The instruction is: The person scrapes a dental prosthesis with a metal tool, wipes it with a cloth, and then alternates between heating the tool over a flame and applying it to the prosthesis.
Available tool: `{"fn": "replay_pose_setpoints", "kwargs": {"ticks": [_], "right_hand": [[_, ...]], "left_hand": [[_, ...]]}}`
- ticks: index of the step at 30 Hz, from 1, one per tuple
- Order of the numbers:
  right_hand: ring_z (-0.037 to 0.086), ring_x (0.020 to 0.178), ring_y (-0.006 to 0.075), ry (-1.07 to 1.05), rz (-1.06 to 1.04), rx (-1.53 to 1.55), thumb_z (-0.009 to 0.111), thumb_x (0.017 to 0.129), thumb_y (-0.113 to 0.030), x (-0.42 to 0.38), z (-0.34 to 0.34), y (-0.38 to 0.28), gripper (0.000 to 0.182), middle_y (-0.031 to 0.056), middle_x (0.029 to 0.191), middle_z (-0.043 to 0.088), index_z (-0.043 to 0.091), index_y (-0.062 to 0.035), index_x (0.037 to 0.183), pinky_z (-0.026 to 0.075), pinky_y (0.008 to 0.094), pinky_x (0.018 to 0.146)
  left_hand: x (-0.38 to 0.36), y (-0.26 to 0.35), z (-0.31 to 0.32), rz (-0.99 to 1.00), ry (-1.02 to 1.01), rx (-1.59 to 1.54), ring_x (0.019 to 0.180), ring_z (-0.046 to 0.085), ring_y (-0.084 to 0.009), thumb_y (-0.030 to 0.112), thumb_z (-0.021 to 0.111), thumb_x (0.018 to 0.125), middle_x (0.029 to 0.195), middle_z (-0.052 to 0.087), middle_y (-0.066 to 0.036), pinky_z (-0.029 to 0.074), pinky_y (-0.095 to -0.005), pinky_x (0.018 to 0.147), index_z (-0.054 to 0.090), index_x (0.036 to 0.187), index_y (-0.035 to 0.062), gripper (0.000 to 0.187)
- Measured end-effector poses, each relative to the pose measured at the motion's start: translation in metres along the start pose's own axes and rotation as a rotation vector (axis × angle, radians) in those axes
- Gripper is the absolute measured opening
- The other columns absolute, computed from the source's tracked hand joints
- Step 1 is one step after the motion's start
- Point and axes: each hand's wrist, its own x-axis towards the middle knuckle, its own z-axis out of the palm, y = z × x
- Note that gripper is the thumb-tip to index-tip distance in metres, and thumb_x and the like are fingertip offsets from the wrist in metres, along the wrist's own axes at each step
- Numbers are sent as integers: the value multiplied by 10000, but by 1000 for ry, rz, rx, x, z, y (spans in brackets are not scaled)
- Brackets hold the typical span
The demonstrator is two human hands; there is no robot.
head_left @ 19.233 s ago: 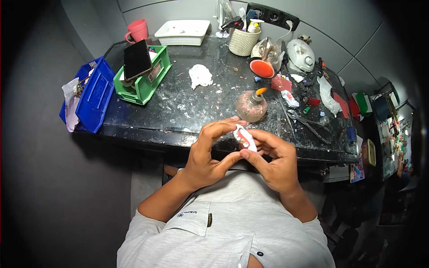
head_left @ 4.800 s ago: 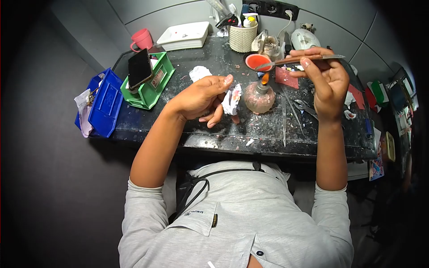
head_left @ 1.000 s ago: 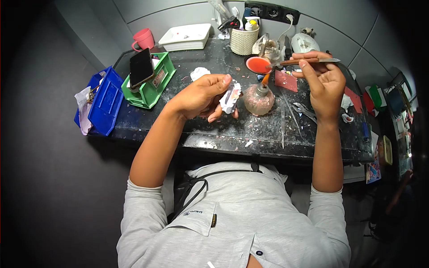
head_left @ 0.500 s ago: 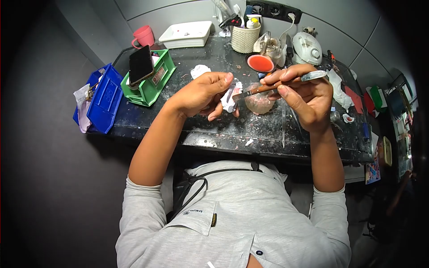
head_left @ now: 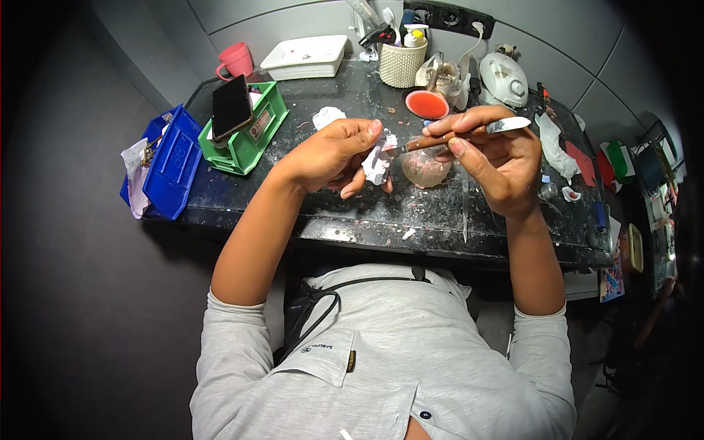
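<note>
In the head view my left hand is closed around a small white plaster dental model with pink material on it, held above the bench. My right hand pinches a wax knife by its brown handle. One end of the knife meets the model; the broad, shiny blade at its other end points right, past my fingers. Just beyond the knife is a round dish of red wax. Below it stands a rounded glass vessel, partly hidden by my right hand and the knife.
A phone lies on a green bin, beside a blue bin. Behind are a pink mug, a white tray and a woven pot. A white appliance stands right. Scraps litter the dark bench.
My right hand has shifted slightly left and the wax knife has turned a little, its working end now higher on the model. My left hand stays nearly still.
</note>
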Motion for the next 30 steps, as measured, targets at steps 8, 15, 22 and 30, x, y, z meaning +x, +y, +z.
{"fn": "replay_pose_setpoints", "kwargs": {"ticks": [8,15,22,30], "right_hand": [[716,993,264,-18,-26,2,596,882,113,-1,-2,0,185,220,1026,698,591,71,1062,599,373,900],[719,970,259,-7,-15,-21,603,888,103,-1,2,0,170,217,1020,697,593,79,1056,603,368,888],[725,952,255,18,-22,-40,609,898,90,0,2,-2,168,209,1019,700,595,87,1066,606,358,872],[725,954,241,6,-7,-65,628,896,77,-1,2,-2,178,199,1011,710,601,78,1071,596,341,874]], "left_hand": [[1,-2,-2,6,-13,10,359,530,-126,431,372,1082,828,725,-205,308,-201,307,544,1036,55,417],[1,-1,-1,-1,-5,12,361,532,-124,430,380,1081,824,725,-205,313,-201,311,548,1029,54,415],[1,-1,-1,-7,5,17,363,540,-122,426,383,1080,827,726,-206,308,-201,309,557,1013,59,413],[1,-1,-1,-4,4,21,360,542,-123,431,381,1080,824,725,-210,298,-198,303,557,1008,60,417]]}}
